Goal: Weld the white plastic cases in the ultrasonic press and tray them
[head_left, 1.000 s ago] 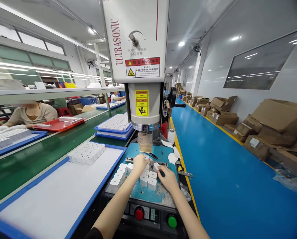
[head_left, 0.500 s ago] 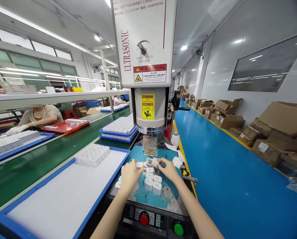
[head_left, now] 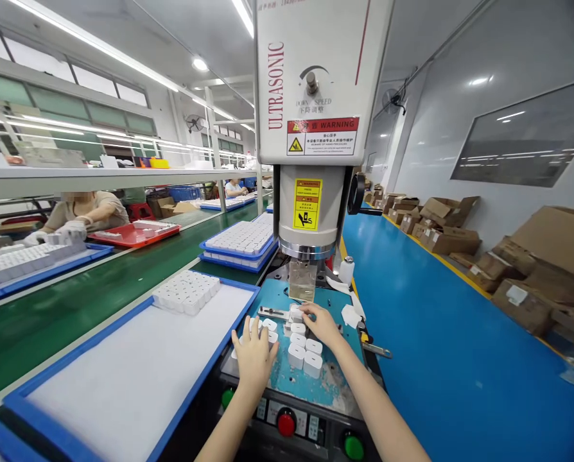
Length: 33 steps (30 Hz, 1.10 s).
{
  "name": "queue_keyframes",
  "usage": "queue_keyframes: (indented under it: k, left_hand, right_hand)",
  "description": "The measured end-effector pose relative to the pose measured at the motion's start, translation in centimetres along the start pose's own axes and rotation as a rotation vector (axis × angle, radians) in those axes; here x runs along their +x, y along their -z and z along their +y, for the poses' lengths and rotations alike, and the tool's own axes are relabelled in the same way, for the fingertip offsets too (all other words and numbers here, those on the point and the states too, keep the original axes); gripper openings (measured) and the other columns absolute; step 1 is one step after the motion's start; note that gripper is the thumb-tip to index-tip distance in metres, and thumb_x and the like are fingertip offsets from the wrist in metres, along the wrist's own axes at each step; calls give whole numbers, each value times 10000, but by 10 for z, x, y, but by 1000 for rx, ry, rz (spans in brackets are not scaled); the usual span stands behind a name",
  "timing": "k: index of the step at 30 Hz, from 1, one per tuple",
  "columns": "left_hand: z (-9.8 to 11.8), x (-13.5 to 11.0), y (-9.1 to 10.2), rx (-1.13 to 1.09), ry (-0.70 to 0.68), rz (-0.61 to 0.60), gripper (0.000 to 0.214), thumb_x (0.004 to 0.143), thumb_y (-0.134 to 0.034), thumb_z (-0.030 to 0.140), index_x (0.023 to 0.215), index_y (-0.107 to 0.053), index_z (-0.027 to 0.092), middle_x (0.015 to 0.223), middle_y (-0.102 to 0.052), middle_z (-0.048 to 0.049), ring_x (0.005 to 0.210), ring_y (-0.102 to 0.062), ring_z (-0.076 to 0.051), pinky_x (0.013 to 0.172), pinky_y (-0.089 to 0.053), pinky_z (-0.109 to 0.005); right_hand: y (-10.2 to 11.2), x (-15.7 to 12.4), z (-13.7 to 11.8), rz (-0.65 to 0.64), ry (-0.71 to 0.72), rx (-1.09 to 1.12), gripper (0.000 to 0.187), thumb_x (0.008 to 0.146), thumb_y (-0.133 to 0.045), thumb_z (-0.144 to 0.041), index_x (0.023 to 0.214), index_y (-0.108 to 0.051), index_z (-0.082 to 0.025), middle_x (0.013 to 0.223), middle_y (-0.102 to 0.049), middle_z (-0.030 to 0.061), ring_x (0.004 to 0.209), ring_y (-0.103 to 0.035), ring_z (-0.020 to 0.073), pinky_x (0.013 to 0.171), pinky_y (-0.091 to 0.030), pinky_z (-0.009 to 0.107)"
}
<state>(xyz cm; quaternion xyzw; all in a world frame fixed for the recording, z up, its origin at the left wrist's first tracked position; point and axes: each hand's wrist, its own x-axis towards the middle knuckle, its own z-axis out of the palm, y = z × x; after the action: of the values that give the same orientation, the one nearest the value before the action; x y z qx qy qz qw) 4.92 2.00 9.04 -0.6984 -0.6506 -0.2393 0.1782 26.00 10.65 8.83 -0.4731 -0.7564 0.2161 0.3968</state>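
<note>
Head view. Right hand (head_left: 321, 324) reaches in under the press (head_left: 316, 83), fingertips on the right side of a white block (head_left: 295, 313) at the metal fixture (head_left: 273, 313). Grip drawn in; cannot tell whether it pinches the block or merely steadies it. The clear horn (head_left: 302, 279) hangs over this spot, not seen touching the block.

Left hand (head_left: 254, 356) is lower, at the left edge of the blue table (head_left: 287, 382). Grip spread, fingers fanned over the left-hand blocks (head_left: 269, 325); the hand covers part of them, so no count.

Between the hands, nearer the wearer: four blocks in a tight cluster (head_left: 306, 356), and a fifth (head_left: 297, 328) just in front of the fixture.

Left of the table, a blue-rimmed tray (head_left: 137, 372) carries a packed batch (head_left: 185, 292) at its far end. Red button (head_left: 286, 421) and green button (head_left: 353, 444) on the front panel, no hand on either.

Progress, as judged: mid-batch. One block is being handled at the fixture; two loose groups lie outside it. Which blocks are finished, cannot tell; all look alike.
</note>
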Motion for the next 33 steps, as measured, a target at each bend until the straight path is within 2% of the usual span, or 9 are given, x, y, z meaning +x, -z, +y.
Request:
queue_keyframes:
  k: [6, 10, 15, 21, 23, 26, 29, 31, 33]
  left_hand:
    - [-3, 0, 3, -35, 7, 26, 275, 831, -559, 343, 1038, -657, 189, 1292, -559, -151, 1304, -372, -375, 1040, -190, -638]
    - [-7, -8, 14, -94, -48, 133, 287, 852, -542, 358, 1069, -641, 200, 1284, -564, -146, 1285, -396, -364, 1039, -197, -628]
    - [-13, -34, 23, -277, -146, 316, 137, 843, -567, 278, 938, -658, 241, 1149, -635, -71, 1170, -508, -273, 1040, -281, -489]
    - [-23, -60, 21, -421, -125, 330, 83, 839, -558, 210, 860, -636, 227, 997, -643, -64, 1008, -564, -231, 911, -399, -392]
    - [-32, -69, 15, -491, -97, 286, 96, 857, -529, 198, 799, -606, 201, 850, -617, -53, 835, -576, -178, 775, -445, -309]
    - [-47, -87, -1, -619, -15, 216, 278, 888, -478, 185, 610, -476, 183, 606, -462, 13, 552, -462, -91, 554, -395, -208]
    - [-60, -103, -23, -677, 31, 247, 379, 902, -455, 185, 530, -382, 182, 527, -357, 39, 468, -374, -68, 472, -335, -185]
    - [-66, -109, -36, -653, 13, 278, 392, 901, -453, 181, 515, -380, 180, 514, -358, 40, 462, -371, -67, 472, -330, -185]
    - [-68, -110, -45, -594, -46, 270, 380, 890, -472, 177, 516, -406, 177, 512, -382, 37, 472, -388, -70, 491, -335, -193]
  right_hand:
    - [0, 1, -3, -6, 26, -42, 271, 884, -429, -326, 1026, -653, -271, 1099, -616, 52, 920, -616, 200, 754, -497, 319]
    - [2, -2, -4, 3, 29, -69, 250, 875, -442, -372, 922, -661, -261, 1016, -611, 48, 726, -593, 172, 682, -474, 318]
    - [-6, 5, -3, 71, -29, -52, 259, 845, -463, -397, 756, -631, -221, 833, -578, 35, 648, -549, 164, 633, -453, 302]
    - [0, 12, -11, 179, -83, -3, 266, 800, -519, -431, 705, -622, -205, 795, -548, 28, 591, -520, 151, 579, -453, 290]
    - [8, -4, -18, 242, -88, 12, 299, 845, -466, -438, 736, -616, -203, 816, -563, 46, 667, -544, 171, 622, -465, 297]
    - [10, -55, -25, 397, -88, -1, 310, 901, -396, -412, 792, -597, -202, 843, -575, 70, 784, -556, 202, 684, -469, 318]
    - [-8, -124, -23, 655, 72, -180, 202, 876, -474, -354, 817, -608, -214, 901, -586, 81, 889, -567, 231, 766, -467, 359]
    - [-28, -162, -19, 688, 170, -344, 147, 852, -511, -320, 835, -628, -233, 928, -590, 76, 850, -570, 226, 763, -461, 375]
    - [-44, -184, -17, 643, 234, -494, 125, 834, -535, -276, 894, -641, -249, 967, -602, 80, 884, -567, 248, 786, -448, 408]
